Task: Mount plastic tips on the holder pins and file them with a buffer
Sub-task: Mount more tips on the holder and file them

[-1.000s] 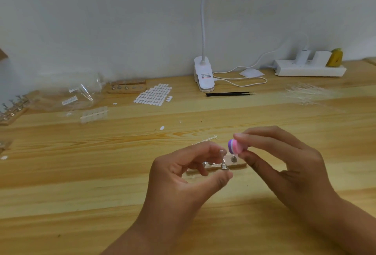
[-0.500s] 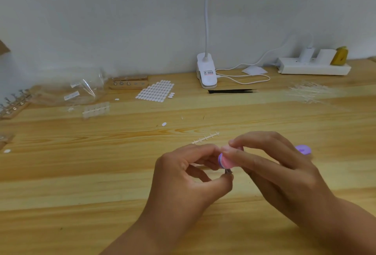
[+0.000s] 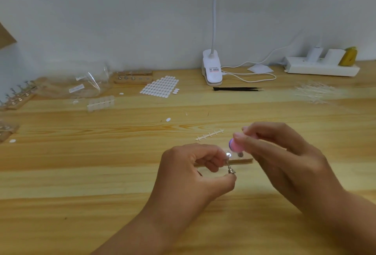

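Pine counter (image 3: 101, 173) is carrying both hands: left hand (image 3: 189, 171) is pinching an upright pin (image 3: 231, 168), tip (image 3: 227, 154) topmost; right hand (image 3: 284, 159) is gripping the buffer (image 3: 236, 146) just right of it.

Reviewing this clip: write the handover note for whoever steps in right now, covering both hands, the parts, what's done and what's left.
Left hand: pinching a metal holder pin with a clear tip mounted on top.
Right hand: gripping the pink buffer just above that tip; actual contact is unclear.
Wooden holder base lies on the table behind the hands, partly hidden. An empty tip sprue lies beyond it.
Done: one tip mounted.
Left: file it and put the pin back in the base; how many other pins need tips can't be seen.
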A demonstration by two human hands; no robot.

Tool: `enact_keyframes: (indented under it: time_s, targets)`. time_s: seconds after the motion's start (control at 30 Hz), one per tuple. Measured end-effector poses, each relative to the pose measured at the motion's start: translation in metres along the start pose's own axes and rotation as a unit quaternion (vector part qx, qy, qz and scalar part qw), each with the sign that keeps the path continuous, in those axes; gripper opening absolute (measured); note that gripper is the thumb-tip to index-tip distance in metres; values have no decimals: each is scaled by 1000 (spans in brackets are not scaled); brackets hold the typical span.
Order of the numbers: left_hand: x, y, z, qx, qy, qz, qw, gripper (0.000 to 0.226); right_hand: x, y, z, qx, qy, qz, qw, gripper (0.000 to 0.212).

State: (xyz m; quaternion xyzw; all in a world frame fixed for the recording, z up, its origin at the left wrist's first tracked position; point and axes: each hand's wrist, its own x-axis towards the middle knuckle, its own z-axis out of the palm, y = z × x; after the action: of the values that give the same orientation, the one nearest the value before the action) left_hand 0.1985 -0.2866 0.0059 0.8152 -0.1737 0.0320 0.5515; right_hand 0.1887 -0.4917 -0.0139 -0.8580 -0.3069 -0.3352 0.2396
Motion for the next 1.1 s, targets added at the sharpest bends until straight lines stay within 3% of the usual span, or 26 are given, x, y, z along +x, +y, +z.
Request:
enact_keyframes:
  time_s: [0.13,0.3,0.47,0.63,0.8,0.93,1.1]
  targets:
    - [-2,4,0,8,-13,14,1000,24,-4,-7,3,-6,-74,-74,995,61]
    - [0,3,-1,-20,-2,-19,1000,24,3,0,-2,-9,-30,-15,999,52]
    - [-3,5,-1,-6,-18,8,1000,20,-3,-6,5,13,-77,-61,995,57]
    - [0,-1,-1,-25,2,-20,999,24,4,2,-2,17,-23,10,1000,35]
    - [0,3,-2,-88,-38,2,995,27,3,-10,3,83,-4,10,997,25]
    - [2,1,-2,-175,-65,-32,982,26,6,-7,-1,84,52,82,992,28]
    - [2,0,-1,-222,-83,-20,971,30,3,-17,4,97,57,68,991,27]
